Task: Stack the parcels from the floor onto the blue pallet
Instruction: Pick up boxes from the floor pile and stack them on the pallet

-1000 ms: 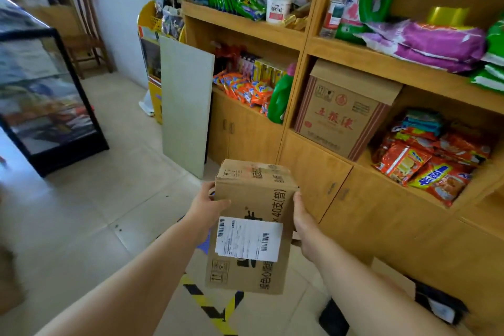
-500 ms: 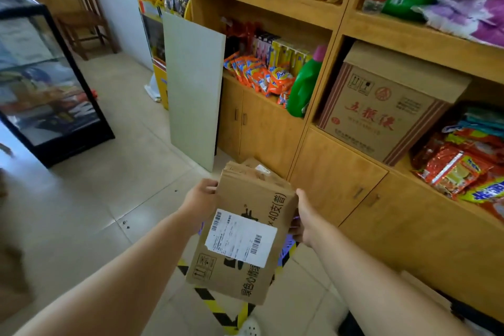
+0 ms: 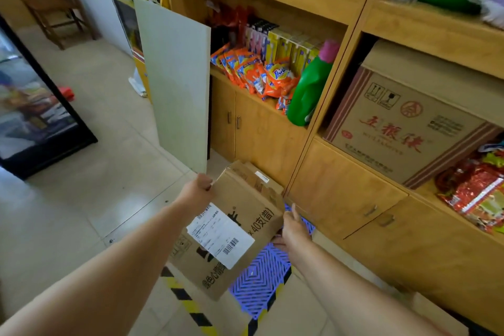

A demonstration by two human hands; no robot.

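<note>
Both bare forearms reach in from the bottom edge. Yellow-and-black striped hazard tape [image 3: 188, 301] runs on the pale tiled floor [image 3: 81, 199] along the near-left edge of the blue plastic grid pallet [image 3: 259, 275]; more tape sits at its near corner.

Brown corrugated cardboard parcel [image 3: 240, 229] is held in the air above the pallet's left part, between both hands. It is tilted: far end raised, near end dipping toward the tape, long axis running near-left to far-right. The broad face points up toward the camera and carries a white shipping label [image 3: 219, 239] with barcodes, black printed Chinese text and "x40". The top flaps at the far end look creased and taped, with a small white sticker.

Left hand [image 3: 195, 191] grips the parcel's upper-left corner, thumb curled over the edge. Right hand [image 3: 293, 229] presses the parcel's right side, fingers fairly straight; the fingertips are hidden under the box, so the exact hold cannot be told.

Farther: a pale flat board [image 3: 177, 82] leans upright against the wooden shelf unit [image 3: 272, 142] with cabinet doors. On the shelf sit orange snack packets [image 3: 256, 71], a green detergent bottle with pink cap [image 3: 309, 90] and a large printed carton [image 3: 401, 128]. Far left, a black-framed glass display case [image 3: 35, 114] and a wooden chair [image 3: 57, 16].
</note>
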